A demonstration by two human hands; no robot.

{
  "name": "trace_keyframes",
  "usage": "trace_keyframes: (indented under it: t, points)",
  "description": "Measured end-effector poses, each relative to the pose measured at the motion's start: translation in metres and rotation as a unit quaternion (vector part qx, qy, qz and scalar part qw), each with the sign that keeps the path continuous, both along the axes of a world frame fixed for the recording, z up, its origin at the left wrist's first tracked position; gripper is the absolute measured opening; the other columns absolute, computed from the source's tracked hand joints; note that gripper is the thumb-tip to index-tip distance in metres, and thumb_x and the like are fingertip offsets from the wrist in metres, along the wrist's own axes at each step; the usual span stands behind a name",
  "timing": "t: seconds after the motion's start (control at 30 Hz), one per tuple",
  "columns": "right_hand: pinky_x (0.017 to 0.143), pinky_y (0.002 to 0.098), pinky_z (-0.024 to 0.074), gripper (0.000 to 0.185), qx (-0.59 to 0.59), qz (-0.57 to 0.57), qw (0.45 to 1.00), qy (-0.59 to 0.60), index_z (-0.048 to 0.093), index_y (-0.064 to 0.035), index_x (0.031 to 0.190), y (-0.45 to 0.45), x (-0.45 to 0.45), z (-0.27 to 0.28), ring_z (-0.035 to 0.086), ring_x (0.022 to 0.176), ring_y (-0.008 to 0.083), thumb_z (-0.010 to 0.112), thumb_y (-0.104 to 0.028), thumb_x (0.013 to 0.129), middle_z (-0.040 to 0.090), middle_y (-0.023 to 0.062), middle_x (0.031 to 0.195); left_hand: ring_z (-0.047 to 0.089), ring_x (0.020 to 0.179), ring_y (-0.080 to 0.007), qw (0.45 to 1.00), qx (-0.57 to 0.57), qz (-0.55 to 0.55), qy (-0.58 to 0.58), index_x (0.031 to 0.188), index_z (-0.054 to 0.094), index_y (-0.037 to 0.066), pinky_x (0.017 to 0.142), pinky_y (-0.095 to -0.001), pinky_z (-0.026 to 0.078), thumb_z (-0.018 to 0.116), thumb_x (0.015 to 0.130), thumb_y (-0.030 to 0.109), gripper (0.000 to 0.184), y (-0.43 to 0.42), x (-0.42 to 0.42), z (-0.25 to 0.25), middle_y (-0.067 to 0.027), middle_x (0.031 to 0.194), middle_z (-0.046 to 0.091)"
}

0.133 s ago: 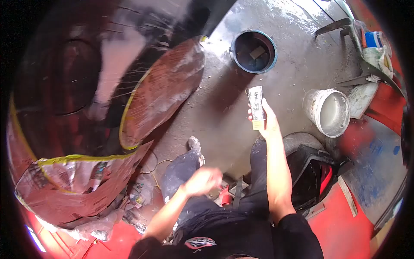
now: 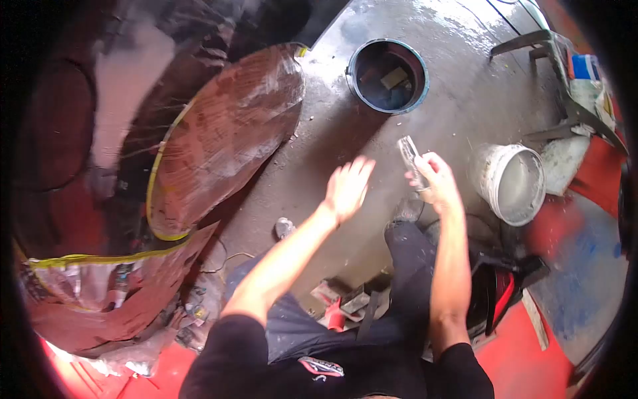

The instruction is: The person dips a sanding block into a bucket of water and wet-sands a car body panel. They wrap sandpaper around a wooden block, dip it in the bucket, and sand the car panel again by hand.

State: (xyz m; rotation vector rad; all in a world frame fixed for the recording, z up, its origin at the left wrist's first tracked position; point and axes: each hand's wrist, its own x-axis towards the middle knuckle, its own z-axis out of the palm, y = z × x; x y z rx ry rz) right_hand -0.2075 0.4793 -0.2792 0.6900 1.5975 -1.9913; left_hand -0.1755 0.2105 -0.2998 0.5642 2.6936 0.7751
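My right hand (image 2: 437,181) grips a slim, flat black-and-white piece (image 2: 407,154) with worn marks; its exact kind is unclear. It is seen nearly edge-on, its upper end sticking out beyond my fingers. To the left, my left hand (image 2: 348,189) is raised over the floor with its fingers stretched out and nothing in it. A gap separates the two hands. Beyond them stands a dark round bucket (image 2: 424,80) with a light block (image 2: 394,78) inside.
At left is a dark glossy vehicle body (image 2: 126,73) with a brownish covered panel (image 2: 229,133) edged in yellow tape. A white bucket (image 2: 495,183) stands at right, near a grey chair (image 2: 561,80). Bricks and a red object (image 2: 334,318) lie between my legs.
My left hand has risen away from my lap and its fingers have spread. My right hand has turned the held piece nearly edge-on. The view has shifted slightly.
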Motion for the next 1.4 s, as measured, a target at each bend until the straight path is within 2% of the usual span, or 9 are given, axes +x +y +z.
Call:
trace_keyframes:
  t: [0.17,0.27,0.3,0.63,0.93,1.17,1.3,1.37,1.4]
  points:
    - [0.085,0.0308,0.0546,0.034,0.214,0.099,0.959,0.159,0.069,-0.0050,0.115,0.022,-0.064,-0.059,0.071,0.098,0.0136,0.083,-0.032,0.100,0.074,0.0042,0.097,0.077,0.102,-0.0381,0.971,-0.234,0.039,0.032,0.167,0.043,0.025,0.086,-0.0500,0.066,0.075,0.089,0.005,0.087,0.015,-0.167,-0.155,-0.0263,0.169,0.041]
    - [0.089,0.0358,0.0556,0.040,0.297,0.125,0.919,0.228,0.070,-0.0068,0.127,-0.004,-0.097,-0.092,0.073,0.100,0.0183,0.082,-0.033,0.099,0.078,0.0080,0.105,0.077,0.096,-0.0289,0.962,-0.211,-0.028,0.169,0.085,0.074,0.014,0.081,-0.0438,0.064,0.067,0.090,0.014,0.009,-0.012,-0.196,-0.211,-0.0106,0.097,0.075]
    - [0.090,0.0378,0.0562,0.042,0.326,0.138,0.899,0.259,0.070,-0.0081,0.130,-0.018,-0.112,-0.101,0.074,0.100,0.0206,0.082,-0.033,0.099,0.079,0.0097,0.108,0.077,0.104,-0.0267,0.953,-0.239,-0.056,0.180,0.097,0.082,0.020,0.084,-0.0419,0.062,0.066,0.094,0.019,0.016,-0.014,-0.204,-0.244,-0.0071,0.104,0.077]
    - [0.098,0.0560,0.0591,0.030,0.710,0.256,0.593,0.279,0.070,-0.0122,0.122,-0.216,-0.155,-0.260,0.069,0.118,0.0409,0.073,-0.021,0.092,0.075,0.0184,0.118,0.075,0.090,-0.0354,0.948,-0.136,-0.106,0.266,0.089,0.072,0.010,0.082,-0.0486,0.061,0.068,0.086,0.008,0.006,-0.130,-0.139,-0.241,-0.0144,0.092,0.070]
    - [0.101,0.0444,0.0623,0.063,0.527,0.641,0.552,0.078,0.083,-0.0227,0.127,-0.321,-0.055,-0.249,0.076,0.123,0.0281,0.097,-0.048,0.071,0.080,0.0049,0.130,0.077,0.089,-0.0315,0.966,-0.040,-0.152,0.206,0.091,0.075,0.013,0.080,-0.0473,0.063,0.068,0.089,0.015,0.008,-0.266,0.030,-0.235,-0.0102,0.092,0.075]
    - [0.083,0.0361,0.0604,0.041,0.391,0.246,0.835,0.299,0.080,-0.0158,0.128,-0.321,-0.026,-0.064,0.075,0.088,0.0173,0.083,-0.031,0.090,0.082,0.0066,0.098,0.075,0.109,-0.0324,0.972,0.085,-0.218,-0.033,0.121,0.079,0.006,0.093,-0.0436,0.060,0.080,0.097,0.033,0.037,-0.304,0.099,-0.177,-0.0161,0.121,0.076]
    - [0.082,0.0295,0.0586,0.042,0.314,0.147,0.876,0.334,0.072,-0.0117,0.142,-0.322,-0.025,0.005,0.071,0.090,0.0112,0.075,-0.017,0.100,0.079,0.0059,0.100,0.069,0.112,-0.0391,0.674,0.472,-0.425,-0.376,0.137,0.073,0.000,0.102,-0.0452,0.054,0.073,0.106,0.037,0.048,-0.337,0.141,0.069,-0.0156,0.125,0.075]
    - [0.087,0.0358,0.0601,0.047,0.311,0.137,0.881,0.329,0.074,-0.0175,0.141,-0.308,-0.033,-0.014,0.075,0.095,0.0187,0.082,-0.027,0.095,0.082,0.0104,0.104,0.069,0.113,-0.0404,0.628,0.501,-0.513,-0.301,0.131,0.075,0.000,0.103,-0.0479,0.053,0.067,0.110,0.028,0.036,-0.344,0.163,0.080,-0.0166,0.123,0.075]
    - [0.086,0.0323,0.0589,0.043,0.315,0.157,0.883,0.311,0.074,-0.0137,0.140,-0.312,-0.027,-0.013,0.073,0.094,0.0149,0.078,-0.024,0.099,0.080,0.0074,0.101,0.064,0.075,-0.0348,0.641,0.587,-0.406,-0.283,0.085,0.075,-0.001,0.069,-0.0457,0.050,0.085,0.097,0.022,0.028,-0.344,0.171,0.100,-0.0168,0.082,0.069]
